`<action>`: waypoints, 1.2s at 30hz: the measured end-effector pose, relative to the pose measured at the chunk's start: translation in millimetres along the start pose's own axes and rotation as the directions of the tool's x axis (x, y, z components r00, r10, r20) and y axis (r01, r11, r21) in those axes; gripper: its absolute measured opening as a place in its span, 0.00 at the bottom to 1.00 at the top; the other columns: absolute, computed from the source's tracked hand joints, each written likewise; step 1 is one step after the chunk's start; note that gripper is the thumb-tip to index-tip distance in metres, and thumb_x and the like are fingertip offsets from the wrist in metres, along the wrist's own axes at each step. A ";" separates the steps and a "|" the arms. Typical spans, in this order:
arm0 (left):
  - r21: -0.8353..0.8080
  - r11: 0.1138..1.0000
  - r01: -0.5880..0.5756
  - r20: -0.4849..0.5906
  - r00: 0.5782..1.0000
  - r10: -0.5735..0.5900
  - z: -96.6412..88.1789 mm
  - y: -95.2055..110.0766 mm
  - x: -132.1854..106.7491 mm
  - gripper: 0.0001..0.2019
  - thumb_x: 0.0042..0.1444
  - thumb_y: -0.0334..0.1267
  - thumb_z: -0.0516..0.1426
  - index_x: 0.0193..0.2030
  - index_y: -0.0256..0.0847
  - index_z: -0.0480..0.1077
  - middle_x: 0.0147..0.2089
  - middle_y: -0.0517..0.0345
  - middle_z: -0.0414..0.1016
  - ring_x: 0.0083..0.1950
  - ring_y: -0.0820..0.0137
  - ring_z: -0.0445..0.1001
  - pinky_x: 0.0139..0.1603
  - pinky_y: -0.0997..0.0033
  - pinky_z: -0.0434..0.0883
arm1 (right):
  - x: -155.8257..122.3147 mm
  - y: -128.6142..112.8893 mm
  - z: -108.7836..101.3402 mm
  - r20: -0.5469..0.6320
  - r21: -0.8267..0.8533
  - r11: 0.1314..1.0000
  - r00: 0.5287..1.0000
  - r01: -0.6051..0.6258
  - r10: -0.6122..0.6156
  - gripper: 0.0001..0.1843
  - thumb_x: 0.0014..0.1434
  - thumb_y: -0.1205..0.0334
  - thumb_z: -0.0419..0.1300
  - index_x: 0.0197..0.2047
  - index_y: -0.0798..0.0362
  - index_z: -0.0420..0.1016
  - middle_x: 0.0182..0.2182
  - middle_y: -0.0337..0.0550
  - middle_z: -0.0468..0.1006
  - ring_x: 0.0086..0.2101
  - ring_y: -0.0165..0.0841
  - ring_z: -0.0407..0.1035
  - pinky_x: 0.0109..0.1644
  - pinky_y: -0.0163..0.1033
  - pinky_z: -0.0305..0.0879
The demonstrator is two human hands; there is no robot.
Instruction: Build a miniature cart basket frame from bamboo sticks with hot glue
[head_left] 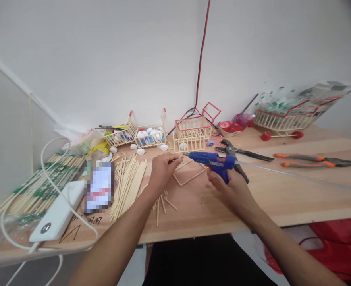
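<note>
My right hand [238, 190] is wrapped round the handle of a blue hot glue gun [213, 160], whose nozzle points left. A long clear glue stick [294, 176] trails out of its back. My left hand [162, 171] is pinched at the nozzle tip, on what looks like a short wooden stick, mostly hidden by the fingers. Between the hands, thin sticks form an angular outline [191, 177] on the wooden table [199, 214]. Just behind stands a small stick-built cart [193, 129] with red-edged rim and handle. Short cut sticks [161, 206] lie beneath my left forearm.
Loose sticks [129, 186], a phone [99, 188], a white power bank [58, 210] and bagged sticks [44, 182] lie left. Pincers [232, 149], pliers [315, 159], a red paint bowl [230, 128] and a larger cart [282, 121] are right. Two small carts [150, 137] stand behind.
</note>
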State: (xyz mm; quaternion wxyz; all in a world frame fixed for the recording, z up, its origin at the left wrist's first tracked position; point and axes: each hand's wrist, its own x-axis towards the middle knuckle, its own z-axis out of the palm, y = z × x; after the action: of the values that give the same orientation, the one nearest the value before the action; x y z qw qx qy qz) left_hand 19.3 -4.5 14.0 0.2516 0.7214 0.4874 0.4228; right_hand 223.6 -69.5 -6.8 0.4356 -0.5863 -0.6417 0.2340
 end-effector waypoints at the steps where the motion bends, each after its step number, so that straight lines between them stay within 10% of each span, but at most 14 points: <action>1: -0.001 1.000 -0.016 0.003 1.000 0.016 0.5 0.3 -0.1 0.07 0.54 0.34 0.60 0.36 0.41 0.81 0.37 0.57 0.83 0.38 0.67 0.78 0.39 0.72 0.68 | 0.2 -0.3 0.0 -0.004 -0.002 1.000 1.000 -0.001 0.001 0.19 0.60 0.46 0.54 0.29 0.54 0.68 0.21 0.39 0.69 0.23 0.31 0.62 0.29 0.36 0.58; 36: -0.037 0.999 0.002 -0.047 0.999 -0.004 -0.6 -3.8 0.8 0.09 0.55 0.40 0.59 0.34 0.41 0.80 0.34 0.59 0.82 0.35 0.67 0.77 0.36 0.71 0.68 | -0.2 6.3 -0.2 0.034 0.041 0.999 0.999 -0.002 0.000 0.20 0.62 0.46 0.53 0.30 0.54 0.69 0.24 0.41 0.72 0.25 0.32 0.65 0.31 0.36 0.60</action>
State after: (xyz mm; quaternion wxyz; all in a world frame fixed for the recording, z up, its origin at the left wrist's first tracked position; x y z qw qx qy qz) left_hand 17.0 -2.3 11.6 0.2539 0.7056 0.4865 0.4482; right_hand 227.3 -68.4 -11.9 0.4364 -0.5736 -0.6438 0.2571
